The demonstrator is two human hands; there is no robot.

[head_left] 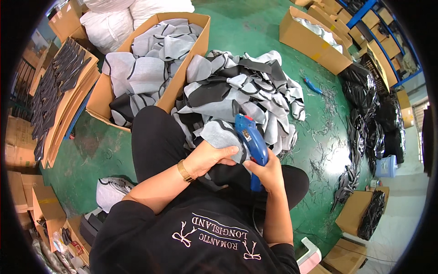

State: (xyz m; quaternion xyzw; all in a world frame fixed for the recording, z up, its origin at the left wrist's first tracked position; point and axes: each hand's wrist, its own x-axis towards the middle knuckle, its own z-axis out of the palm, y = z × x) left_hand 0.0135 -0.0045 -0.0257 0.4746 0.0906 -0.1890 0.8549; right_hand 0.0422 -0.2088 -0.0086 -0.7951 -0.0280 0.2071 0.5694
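My left hand [203, 157] pinches a grey fabric piece [219, 136] with black edging over my lap, thumb on top. In my right hand [268, 172] is a blue handheld power tool [252, 139], which looks like electric scissors, with a red button near its dark tip. Its body lies against the right edge of the fabric piece; whether the tip touches the cloth I cannot tell. Just beyond my hands rises a loose pile of similar grey and black fabric pieces [246, 86] on the floor.
An open cardboard box [191, 50] of fabric pieces stands at the far left. Dark scraps [324, 155] litter the green floor on the right, where another blue tool [312, 86] lies. Black plastic bags [360, 86] line the right side; stacked cardboard [73, 100] stands left.
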